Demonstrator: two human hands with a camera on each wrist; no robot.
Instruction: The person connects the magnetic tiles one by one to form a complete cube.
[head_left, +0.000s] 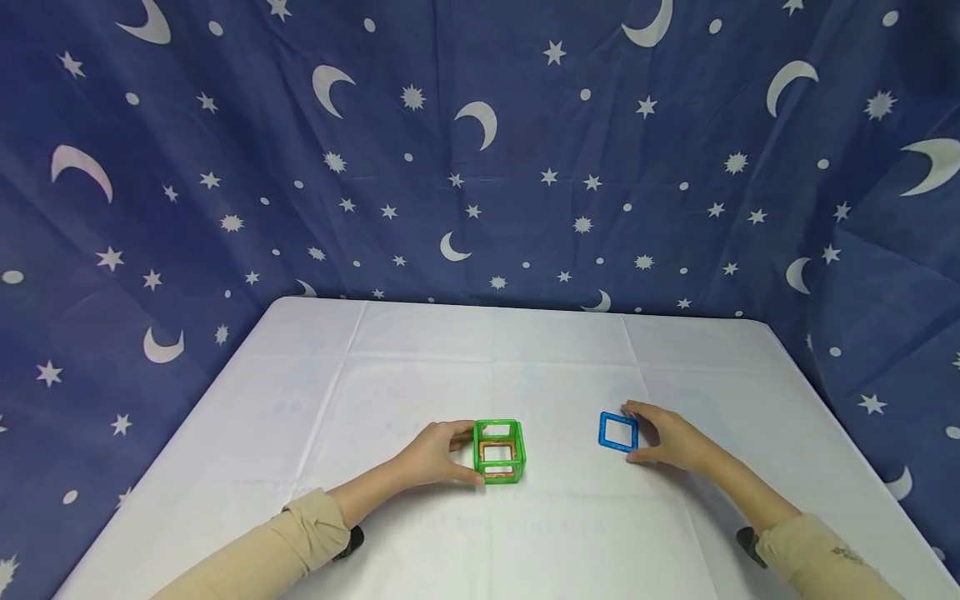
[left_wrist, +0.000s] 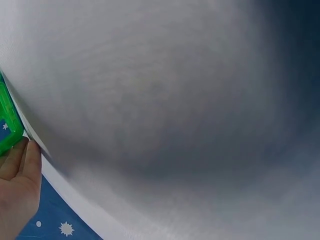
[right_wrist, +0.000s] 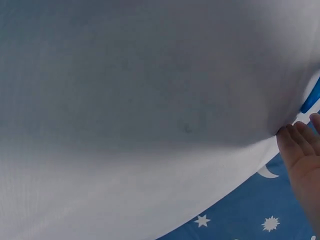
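A green see-through cube frame (head_left: pixel 521 454) of square magnetic tiles stands near the middle of the white table. Inside its outline shows an orange square tile (head_left: pixel 498 443). My left hand (head_left: pixel 431 457) grips the cube from its left side, thumb at the near corner and fingers behind. To the right, my right hand (head_left: pixel 675 440) holds a blue square magnetic tile (head_left: pixel 602 430) by its right side, between thumb and fingers. The cube and the blue tile are apart. Only a green corner (left_wrist: pixel 16 131) and a blue edge (right_wrist: pixel 312 96) appear in the wrist views.
A white cloth with fold creases covers the table (head_left: pixel 420 333). Behind and beside it hangs a dark blue curtain (head_left: pixel 525 242) with white moons and stars. Beige sleeves (head_left: pixel 277 537) cover both forearms, with a dark wrist device (head_left: pixel 351 543) below the left cuff.
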